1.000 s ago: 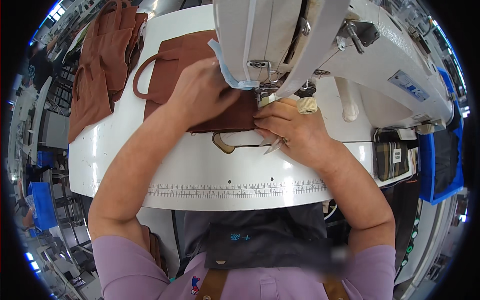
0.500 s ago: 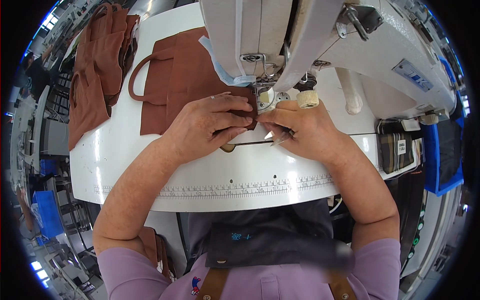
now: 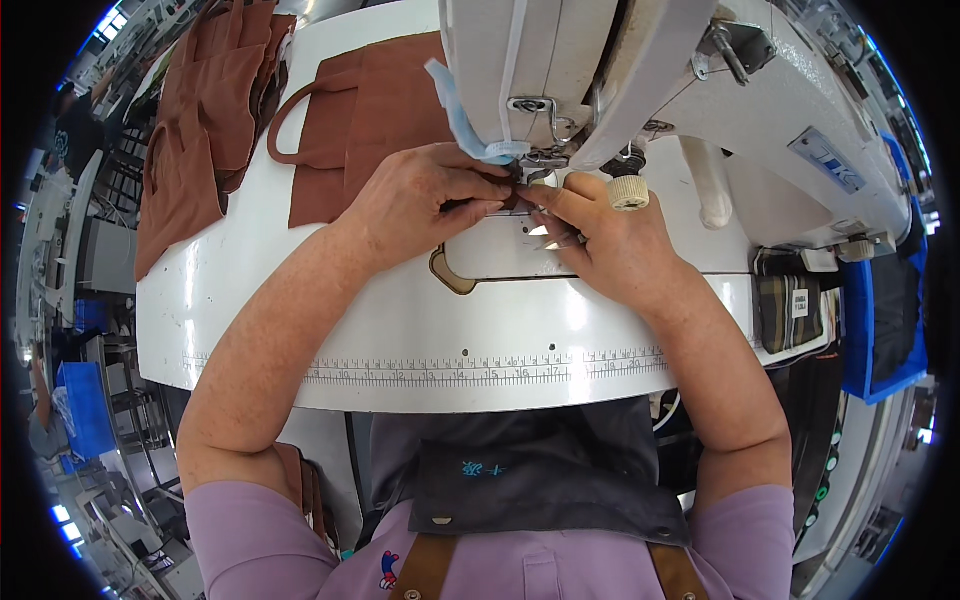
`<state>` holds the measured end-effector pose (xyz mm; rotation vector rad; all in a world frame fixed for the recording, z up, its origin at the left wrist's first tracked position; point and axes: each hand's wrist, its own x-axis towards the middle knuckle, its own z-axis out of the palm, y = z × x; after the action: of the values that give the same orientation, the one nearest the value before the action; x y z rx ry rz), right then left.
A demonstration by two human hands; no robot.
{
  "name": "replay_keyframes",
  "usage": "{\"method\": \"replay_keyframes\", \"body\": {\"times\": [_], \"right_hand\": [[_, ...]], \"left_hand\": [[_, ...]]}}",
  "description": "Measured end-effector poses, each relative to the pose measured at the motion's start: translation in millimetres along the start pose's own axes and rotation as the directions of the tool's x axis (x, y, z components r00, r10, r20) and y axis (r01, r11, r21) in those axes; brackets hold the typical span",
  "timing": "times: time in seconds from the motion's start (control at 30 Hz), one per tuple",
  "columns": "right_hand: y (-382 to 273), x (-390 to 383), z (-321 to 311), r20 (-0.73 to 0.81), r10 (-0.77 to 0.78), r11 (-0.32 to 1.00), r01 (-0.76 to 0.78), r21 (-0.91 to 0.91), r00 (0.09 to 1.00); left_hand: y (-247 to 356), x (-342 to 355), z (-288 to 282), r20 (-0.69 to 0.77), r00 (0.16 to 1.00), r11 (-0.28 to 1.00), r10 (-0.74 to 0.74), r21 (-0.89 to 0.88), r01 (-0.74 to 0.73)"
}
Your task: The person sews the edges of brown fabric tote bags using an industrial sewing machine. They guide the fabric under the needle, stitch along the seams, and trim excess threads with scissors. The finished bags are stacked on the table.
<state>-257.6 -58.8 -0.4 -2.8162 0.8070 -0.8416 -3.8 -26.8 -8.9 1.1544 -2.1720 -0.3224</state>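
A brown fabric bag panel (image 3: 375,115) with a looped handle lies on the white sewing table, its right corner at the needle area of the sewing machine (image 3: 535,70). My left hand (image 3: 420,200) is closed on the panel's near corner, thumb and fingers pinching the edge beside the presser foot. My right hand (image 3: 615,240) is curled just right of it, its index fingertip touching the same corner. Tucked in that hand are small thread snips (image 3: 548,240), their shiny pointed blades sticking out leftward. The fabric right under the fingertips is mostly hidden.
A pile of brown bag pieces (image 3: 205,110) lies at the table's far left. A blue paper strip (image 3: 460,125) hangs on the machine head. A printed ruler (image 3: 480,372) runs along the front edge. At right stand a plaid fabric bundle (image 3: 788,310) and a blue bin (image 3: 885,330).
The brown panel has slid away from me, its corner now deeper under the machine head. My left hand moved forward with it; a slot in the table has come into view.
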Motion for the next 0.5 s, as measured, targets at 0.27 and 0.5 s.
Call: {"method": "replay_keyframes", "body": {"times": [0.27, 0.5], "right_hand": [[3.7, -0.5, -1.8, -0.021, 0.029, 0.996, -0.027, 0.079, 0.999], [5.9, -1.4, -0.3, 0.000, 0.044, 0.997, -0.044, 0.071, 0.999]], "left_hand": [[3.9, 4.6, -0.4, 0.008, 0.999, 0.995, -0.050, 0.085, 0.049], [22.9, -2.0, -1.2, -0.014, 0.999, 0.992, -0.048, 0.115, 0.049]]}}
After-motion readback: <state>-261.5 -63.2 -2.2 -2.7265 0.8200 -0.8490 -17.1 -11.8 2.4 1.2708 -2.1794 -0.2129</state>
